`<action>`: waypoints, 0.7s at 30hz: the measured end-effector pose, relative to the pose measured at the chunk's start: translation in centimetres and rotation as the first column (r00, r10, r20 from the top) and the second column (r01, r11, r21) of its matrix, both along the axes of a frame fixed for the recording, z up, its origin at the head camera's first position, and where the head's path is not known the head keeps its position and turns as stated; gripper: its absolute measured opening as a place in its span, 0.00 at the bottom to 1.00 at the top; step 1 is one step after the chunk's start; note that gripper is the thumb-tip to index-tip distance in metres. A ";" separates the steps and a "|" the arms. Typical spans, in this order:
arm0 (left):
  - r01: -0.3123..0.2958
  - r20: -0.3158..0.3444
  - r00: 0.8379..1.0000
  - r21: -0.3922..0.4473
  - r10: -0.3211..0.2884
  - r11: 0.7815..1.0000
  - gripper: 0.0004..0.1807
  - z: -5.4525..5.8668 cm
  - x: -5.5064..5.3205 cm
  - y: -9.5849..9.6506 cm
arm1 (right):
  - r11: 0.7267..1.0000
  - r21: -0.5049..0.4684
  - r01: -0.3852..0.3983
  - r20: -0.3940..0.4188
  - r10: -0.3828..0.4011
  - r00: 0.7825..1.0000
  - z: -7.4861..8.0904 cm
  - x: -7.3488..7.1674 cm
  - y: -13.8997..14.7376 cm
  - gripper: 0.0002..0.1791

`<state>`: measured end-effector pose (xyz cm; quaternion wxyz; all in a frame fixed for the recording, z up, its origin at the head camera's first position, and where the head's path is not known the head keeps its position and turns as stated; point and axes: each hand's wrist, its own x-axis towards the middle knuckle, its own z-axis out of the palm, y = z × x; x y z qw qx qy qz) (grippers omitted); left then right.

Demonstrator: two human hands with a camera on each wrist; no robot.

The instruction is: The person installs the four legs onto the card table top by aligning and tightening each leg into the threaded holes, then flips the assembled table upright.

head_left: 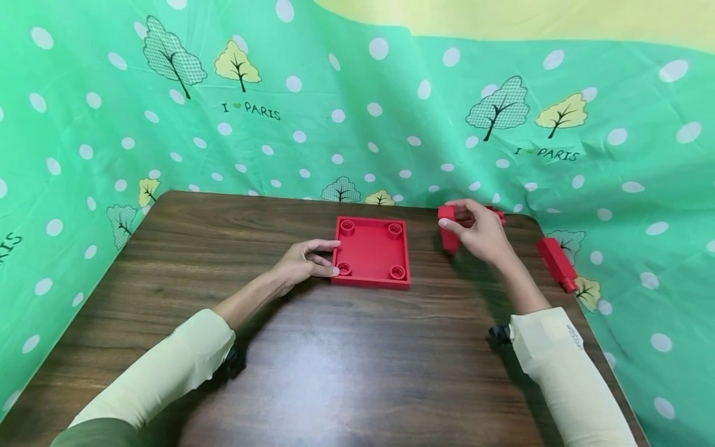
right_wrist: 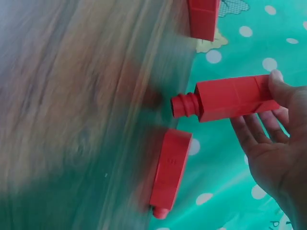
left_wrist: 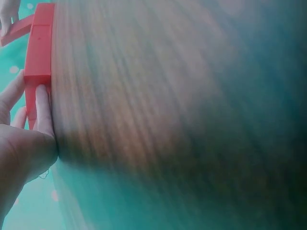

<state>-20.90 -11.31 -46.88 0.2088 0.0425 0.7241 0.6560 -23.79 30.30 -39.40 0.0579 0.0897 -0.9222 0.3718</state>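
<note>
A red square panel with a raised rim and round threaded sockets at its corners lies face up on the table. My left hand holds its left edge, thumb at the near left corner and fingers farther along the rim. To the right of the panel, my right hand grips a red leg by its upper end. In the right wrist view this leg has its threaded end pointing down at the tabletop. A second red leg lies beyond the right hand, mostly hidden by it in the head view.
Another red leg lies at the table's right edge, its threaded end toward me. The dark wooden table reaches back to a green dotted cloth, which hangs behind and at both sides.
</note>
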 end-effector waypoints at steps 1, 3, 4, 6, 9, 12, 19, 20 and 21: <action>-0.002 0.000 1.000 0.002 0.002 1.000 0.40 0.0 0.0 0.0 | 1.000 -0.018 0.007 -0.003 -0.007 1.000 0.0 -0.1 -0.2 0.27; -0.006 -0.003 1.000 0.005 0.006 1.000 0.39 0.0 0.0 -0.1 | 0.998 -0.056 0.020 -0.006 -0.021 1.000 0.1 -0.2 -0.6 0.26; -0.007 -0.004 1.000 0.006 0.007 1.000 0.39 0.0 0.0 -0.1 | 0.997 -0.073 0.026 -0.005 -0.027 1.000 0.1 -0.3 -0.8 0.26; -0.012 -0.003 1.000 0.007 0.012 1.000 0.38 0.0 0.1 -0.1 | 0.994 -0.103 0.033 -0.003 -0.033 0.999 0.0 -0.6 -1.2 0.27; -0.015 -0.001 1.000 0.007 0.015 1.000 0.38 0.0 0.1 -0.2 | 0.990 -0.138 0.037 0.004 -0.037 0.999 -0.1 -1.1 -1.8 0.28; -0.016 0.002 1.000 0.010 0.016 1.000 0.37 0.0 0.1 -0.2 | 0.985 -0.163 0.049 0.015 -0.047 0.999 -0.1 -1.6 -2.4 0.29; -0.016 0.003 1.000 0.011 0.016 1.000 0.37 0.1 0.1 -0.2 | 0.974 -0.214 0.074 0.034 -0.068 0.997 0.6 -2.4 -3.5 0.29; -0.015 0.003 1.000 0.010 0.015 1.000 0.37 0.1 0.1 -0.2 | 0.972 -0.223 0.074 0.034 -0.068 0.997 0.8 -2.6 -3.6 0.28; -0.015 0.002 1.000 0.009 0.015 1.000 0.37 0.2 0.1 -0.1 | 0.970 -0.232 0.073 0.034 -0.068 0.997 1.0 -2.8 -3.7 0.28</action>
